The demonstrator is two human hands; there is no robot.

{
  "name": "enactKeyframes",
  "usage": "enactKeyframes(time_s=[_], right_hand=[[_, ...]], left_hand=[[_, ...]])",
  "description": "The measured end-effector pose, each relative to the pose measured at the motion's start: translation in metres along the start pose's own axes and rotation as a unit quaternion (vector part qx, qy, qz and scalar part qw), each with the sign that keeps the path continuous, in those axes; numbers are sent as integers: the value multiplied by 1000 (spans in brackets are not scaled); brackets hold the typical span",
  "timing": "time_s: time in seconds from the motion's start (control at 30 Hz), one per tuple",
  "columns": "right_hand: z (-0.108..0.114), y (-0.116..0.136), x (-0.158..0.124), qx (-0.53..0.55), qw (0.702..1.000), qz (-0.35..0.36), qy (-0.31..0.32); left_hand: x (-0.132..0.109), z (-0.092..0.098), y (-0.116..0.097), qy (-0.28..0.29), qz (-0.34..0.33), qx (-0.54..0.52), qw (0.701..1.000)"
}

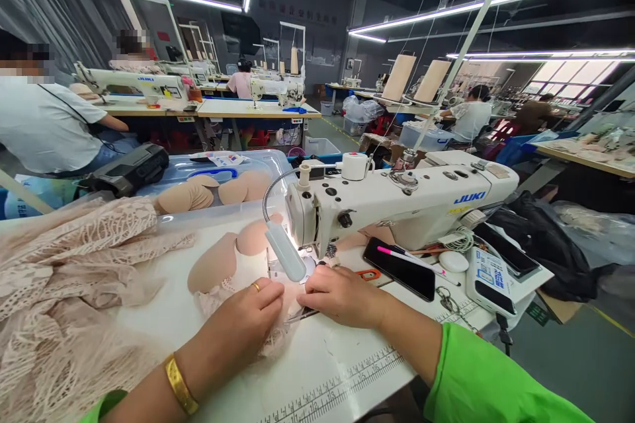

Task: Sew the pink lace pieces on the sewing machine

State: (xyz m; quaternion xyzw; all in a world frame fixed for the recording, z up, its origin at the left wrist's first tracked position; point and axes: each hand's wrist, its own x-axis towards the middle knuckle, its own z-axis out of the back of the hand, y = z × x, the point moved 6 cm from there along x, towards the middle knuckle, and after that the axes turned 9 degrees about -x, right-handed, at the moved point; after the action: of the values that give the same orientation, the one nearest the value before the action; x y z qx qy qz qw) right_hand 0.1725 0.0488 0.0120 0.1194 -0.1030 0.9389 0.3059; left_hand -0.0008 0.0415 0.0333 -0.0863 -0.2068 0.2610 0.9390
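Note:
My left hand (pixel 248 320), with a ring and a gold bangle, lies curled on a beige lace piece (pixel 223 301) just in front of the needle of the white Juki sewing machine (pixel 397 205). My right hand (pixel 340 294) presses the same fabric down right of the needle, fingers bent together. A small lamp (pixel 285 251) on a bendy neck shines on the spot and hides the needle. Beige foam cups (pixel 218 264) lie on the table behind the lace.
A heap of beige lace (pixel 59 291) fills the left of the table. A clear bin (pixel 233 178) of foam cups stands behind. A black phone (pixel 399 268), pink pen (pixel 401 256), keys and a control box (pixel 489 281) lie right. Other people sew at tables beyond.

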Motion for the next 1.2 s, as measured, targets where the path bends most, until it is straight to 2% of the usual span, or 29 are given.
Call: enactKeyframes(time_s=[0.17, 0.33, 0.43, 0.63, 0.87, 1.1, 1.2], right_hand=[[4, 0, 1, 8, 1000, -1, 11], [4, 0, 1, 15, 1000, -7, -3], [4, 0, 1, 15, 1000, -4, -8], [5, 0, 1, 23, 1000, 0, -21], [6, 0, 0, 34, 999, 9, -32], [10, 1, -1, 65, 997, 14, -37], [10, 0, 1, 76, 997, -6, -24]], left_hand=[[4, -8, -6, -7, -20, 41, 999], [6, -11, -6, -45, -30, 63, 997], [7, -11, -4, -43, -27, 63, 997], [10, -6, -6, -60, -33, 16, 998], [15, -3, -7, -20, -43, -36, 998], [14, -4, -2, -32, -29, -73, 996], [13, -5, -1, -47, -34, -84, 995]])
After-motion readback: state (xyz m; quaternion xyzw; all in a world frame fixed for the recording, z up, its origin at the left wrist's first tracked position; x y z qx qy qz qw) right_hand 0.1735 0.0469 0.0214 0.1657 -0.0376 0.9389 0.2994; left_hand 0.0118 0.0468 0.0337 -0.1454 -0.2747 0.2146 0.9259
